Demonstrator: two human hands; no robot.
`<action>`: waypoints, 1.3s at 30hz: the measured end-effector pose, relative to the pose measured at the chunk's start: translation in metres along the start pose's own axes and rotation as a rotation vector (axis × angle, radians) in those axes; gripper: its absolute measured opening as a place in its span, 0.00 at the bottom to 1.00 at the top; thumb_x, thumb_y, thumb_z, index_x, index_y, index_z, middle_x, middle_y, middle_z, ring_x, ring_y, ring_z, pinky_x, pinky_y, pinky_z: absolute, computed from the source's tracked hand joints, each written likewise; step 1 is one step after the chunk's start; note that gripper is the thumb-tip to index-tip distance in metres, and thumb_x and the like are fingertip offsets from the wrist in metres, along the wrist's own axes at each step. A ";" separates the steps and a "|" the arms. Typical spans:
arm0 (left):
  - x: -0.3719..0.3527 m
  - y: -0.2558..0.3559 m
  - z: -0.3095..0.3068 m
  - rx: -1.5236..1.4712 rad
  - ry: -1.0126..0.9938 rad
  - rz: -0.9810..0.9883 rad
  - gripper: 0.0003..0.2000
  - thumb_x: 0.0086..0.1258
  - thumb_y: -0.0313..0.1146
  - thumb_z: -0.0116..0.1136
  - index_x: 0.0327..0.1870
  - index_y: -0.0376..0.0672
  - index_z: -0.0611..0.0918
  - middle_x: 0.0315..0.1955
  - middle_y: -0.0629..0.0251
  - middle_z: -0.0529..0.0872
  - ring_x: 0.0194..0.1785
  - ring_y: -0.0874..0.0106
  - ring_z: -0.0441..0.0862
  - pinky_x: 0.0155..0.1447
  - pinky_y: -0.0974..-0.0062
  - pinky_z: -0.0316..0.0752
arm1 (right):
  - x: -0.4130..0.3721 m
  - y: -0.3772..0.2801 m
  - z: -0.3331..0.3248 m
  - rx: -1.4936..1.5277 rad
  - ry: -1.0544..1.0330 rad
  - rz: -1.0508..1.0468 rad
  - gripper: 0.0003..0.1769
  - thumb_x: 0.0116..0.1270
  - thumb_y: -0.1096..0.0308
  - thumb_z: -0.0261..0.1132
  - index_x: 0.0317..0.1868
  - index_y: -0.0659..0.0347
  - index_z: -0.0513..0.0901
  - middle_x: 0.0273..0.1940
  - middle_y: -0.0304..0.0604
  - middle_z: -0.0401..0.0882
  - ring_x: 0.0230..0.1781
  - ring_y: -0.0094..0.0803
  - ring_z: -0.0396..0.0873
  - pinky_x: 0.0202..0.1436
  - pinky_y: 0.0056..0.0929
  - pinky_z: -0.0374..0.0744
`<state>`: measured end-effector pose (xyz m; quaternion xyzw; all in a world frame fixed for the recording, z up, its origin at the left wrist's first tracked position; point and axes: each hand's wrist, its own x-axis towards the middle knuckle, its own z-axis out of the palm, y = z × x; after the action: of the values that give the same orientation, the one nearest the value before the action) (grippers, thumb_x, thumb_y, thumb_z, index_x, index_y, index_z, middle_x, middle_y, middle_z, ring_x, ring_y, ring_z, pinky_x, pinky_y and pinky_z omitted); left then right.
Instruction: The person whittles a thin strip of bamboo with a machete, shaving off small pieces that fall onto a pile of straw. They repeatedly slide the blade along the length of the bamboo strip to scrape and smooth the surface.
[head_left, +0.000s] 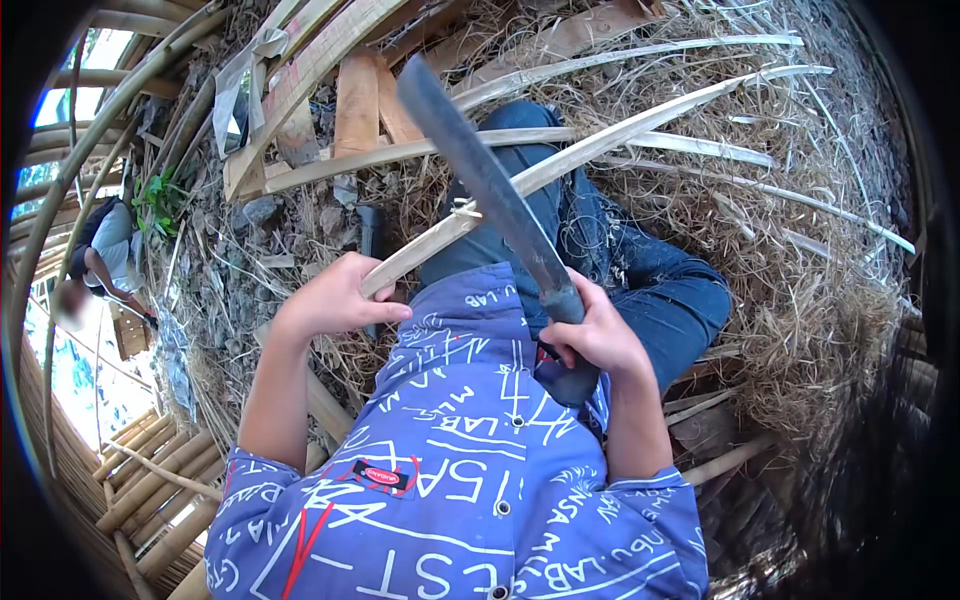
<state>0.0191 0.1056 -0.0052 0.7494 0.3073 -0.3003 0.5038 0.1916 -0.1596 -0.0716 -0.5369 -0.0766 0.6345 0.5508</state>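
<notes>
My left hand (pixel 335 297) grips the near end of a long pale bamboo strip (pixel 640 125) that runs up and to the right across my lap. My right hand (pixel 597 335) holds the handle of a big dark machete (pixel 480 170). Its blade slants up to the left and crosses the strip about where a curl of shaving stands off the bamboo. I wear a blue printed shirt and jeans, and my bent legs lie under the strip.
Several more split bamboo strips (pixel 690 145) lie across a heap of dry shavings (pixel 800 300). Wooden boards (pixel 357 100) and rubble are ahead. Round bamboo poles (pixel 150 490) lie at lower left. Another person (pixel 105 255) crouches at far left.
</notes>
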 end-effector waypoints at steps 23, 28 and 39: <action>0.017 -0.016 0.008 -0.678 -0.566 -0.398 0.26 0.76 0.56 0.40 0.22 0.44 0.68 0.08 0.79 0.58 0.08 0.86 0.52 0.09 0.84 0.48 | 0.010 0.032 -0.099 -0.335 0.463 -0.303 0.29 0.48 0.81 0.62 0.55 0.68 0.70 0.23 0.37 0.72 0.13 0.21 0.70 0.16 0.24 0.70; 0.023 -0.023 0.008 -0.693 -0.627 -0.451 0.26 0.75 0.57 0.42 0.22 0.45 0.67 0.08 0.80 0.57 0.08 0.87 0.52 0.09 0.85 0.49 | 0.014 0.027 -0.083 -0.006 0.489 -0.271 0.29 0.50 0.83 0.60 0.56 0.67 0.68 0.19 0.36 0.70 0.11 0.23 0.69 0.13 0.25 0.71; 0.025 -0.023 0.015 -0.732 -0.642 -0.426 0.25 0.76 0.55 0.41 0.22 0.45 0.67 0.07 0.80 0.56 0.08 0.86 0.50 0.09 0.85 0.46 | 0.010 0.042 -0.070 0.133 0.400 -0.221 0.25 0.51 0.84 0.60 0.51 0.64 0.67 0.19 0.37 0.69 0.10 0.24 0.69 0.12 0.25 0.71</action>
<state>0.0152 0.1023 -0.0415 0.3160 0.3675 -0.4835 0.7289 0.2213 -0.2024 -0.1355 -0.6028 0.0180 0.4549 0.6552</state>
